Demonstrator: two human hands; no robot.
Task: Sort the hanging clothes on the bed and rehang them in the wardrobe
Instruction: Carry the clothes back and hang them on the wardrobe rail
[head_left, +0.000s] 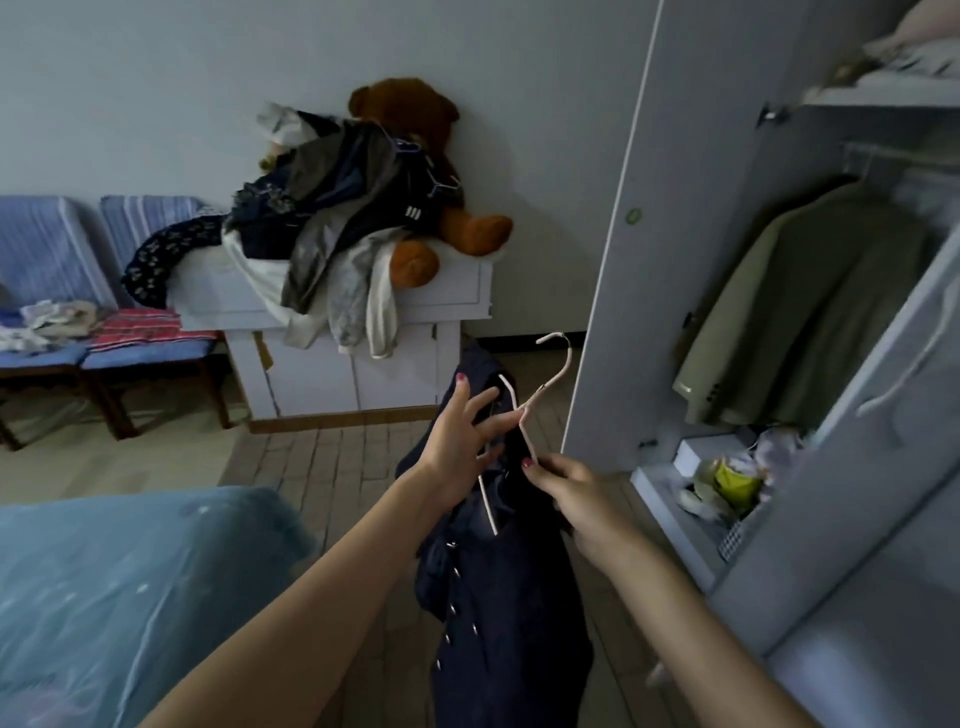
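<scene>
A dark navy garment (498, 613) with metal snaps hangs in front of me over the tiled floor. A white wire hanger (556, 374) pokes out of its top, hook up and tilted right. My left hand (457, 441) has its fingers spread straight against the garment's collar and the hanger's wire. My right hand (576, 499) pinches the hanger's wire and the dark cloth beside it. The open wardrobe (883, 322) stands at the right with a pale green jacket (800, 312) hanging from its rail. The bed (130, 597) under a light blue cover lies at lower left.
A white cabinet (457, 291) by the far wall carries a heap of clothes (332, 208) and a brown teddy bear (415, 135). Two blue striped chairs (104, 291) with folded items stand at left. The wardrobe door (644, 208) stands open; bags lie on the wardrobe floor (727, 483).
</scene>
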